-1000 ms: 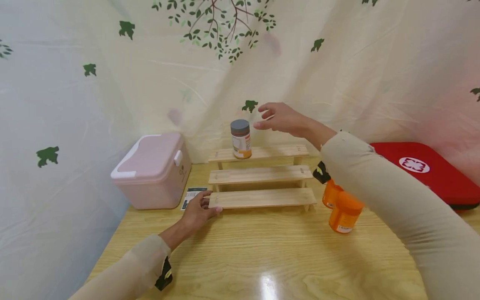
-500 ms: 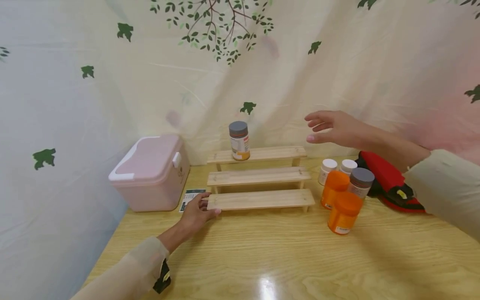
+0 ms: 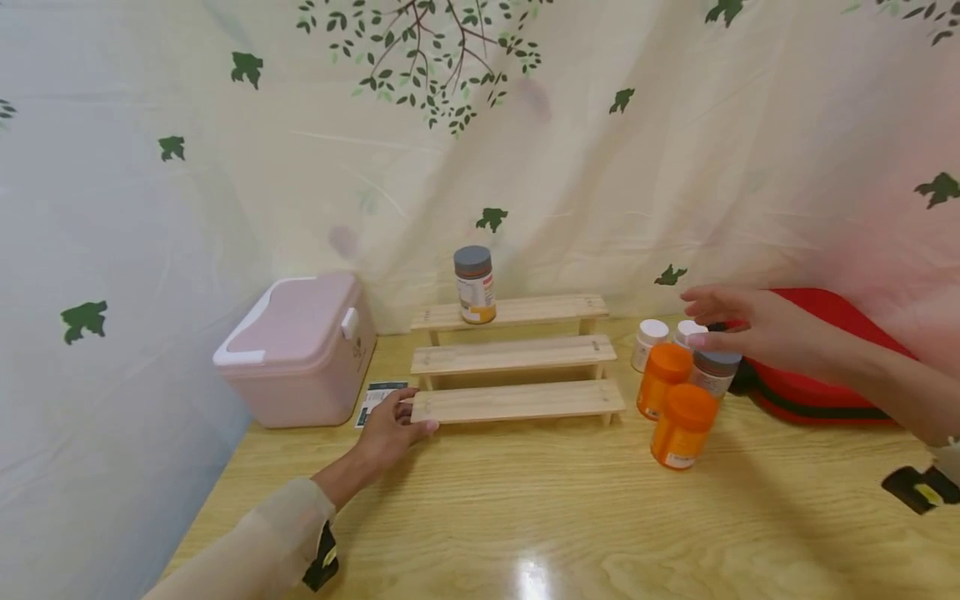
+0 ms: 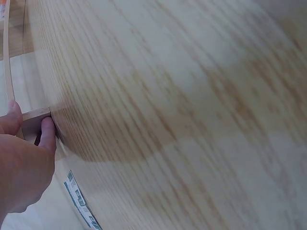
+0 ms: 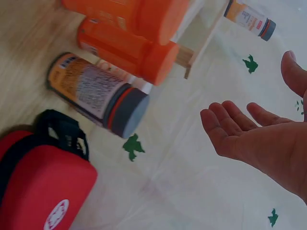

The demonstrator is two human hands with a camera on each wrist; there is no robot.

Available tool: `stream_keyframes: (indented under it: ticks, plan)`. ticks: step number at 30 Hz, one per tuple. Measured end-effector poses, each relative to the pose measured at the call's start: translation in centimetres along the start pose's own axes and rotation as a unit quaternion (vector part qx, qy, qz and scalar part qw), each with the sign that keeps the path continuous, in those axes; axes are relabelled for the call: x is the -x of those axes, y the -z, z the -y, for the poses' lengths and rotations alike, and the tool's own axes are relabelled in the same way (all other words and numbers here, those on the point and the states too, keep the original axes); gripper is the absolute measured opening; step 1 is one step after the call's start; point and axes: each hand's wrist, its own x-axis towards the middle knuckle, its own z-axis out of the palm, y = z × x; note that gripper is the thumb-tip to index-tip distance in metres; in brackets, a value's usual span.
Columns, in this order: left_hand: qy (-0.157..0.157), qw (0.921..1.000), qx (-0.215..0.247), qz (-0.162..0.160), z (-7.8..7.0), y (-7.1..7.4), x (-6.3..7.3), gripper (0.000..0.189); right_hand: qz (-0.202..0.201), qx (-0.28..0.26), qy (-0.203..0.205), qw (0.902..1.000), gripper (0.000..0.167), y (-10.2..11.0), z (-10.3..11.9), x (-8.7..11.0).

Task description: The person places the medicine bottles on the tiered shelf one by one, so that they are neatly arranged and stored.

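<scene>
My left hand (image 3: 390, 433) grips the left end of the lowest step of a three-tier wooden rack (image 3: 517, 402), thumb in front and fingers behind. In the left wrist view, thumb and finger pinch the rack's end by its leg. A grey-capped supplement bottle (image 3: 475, 287) stands upright on the top step, towards its left. My right hand (image 3: 757, 325) hovers with loosely bent fingers, holding nothing, over a second grey-capped bottle (image 5: 96, 96). Beside that bottle stand two orange pill bottles (image 3: 665, 379) and two white-capped bottles (image 3: 649, 346), one partly hidden by the hand.
A pink lidded box (image 3: 300, 350) stands left of the rack, with a printed card (image 3: 372, 402) between them. On the right lies a red first-aid case (image 5: 53, 187), partly behind my right arm. A leaf-patterned cloth (image 3: 562, 167) hangs behind the wooden table (image 3: 465, 517).
My right hand has moved right and down, from beside the bottle on the top step to above the bottle group, uncovering those bottles. The left hand keeps its hold on the rack.
</scene>
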Motion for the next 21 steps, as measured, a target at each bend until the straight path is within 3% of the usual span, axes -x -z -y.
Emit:
stream_keyframes:
  ticks: [4, 9, 21]
  plan:
    - [0.002, 1.0000, -0.005, -0.001, 0.1, 0.0, -0.1, 0.061, -0.003, 0.007, -0.023, 0.9997, 0.070, -0.6, -1.4, 1.5]
    - [0.004, 1.0000, -0.004, 0.005, 0.0, -0.1, -0.1, 0.062, -0.014, -0.008, -0.017, 0.9997, 0.063, -1.7, -2.8, 3.0]
    - [0.003, 1.0000, 0.004, 0.004, 0.1, 0.1, -0.2, 0.062, -0.001, -0.057, -0.010, 0.9983, 0.066, -5.0, -4.7, 4.4]
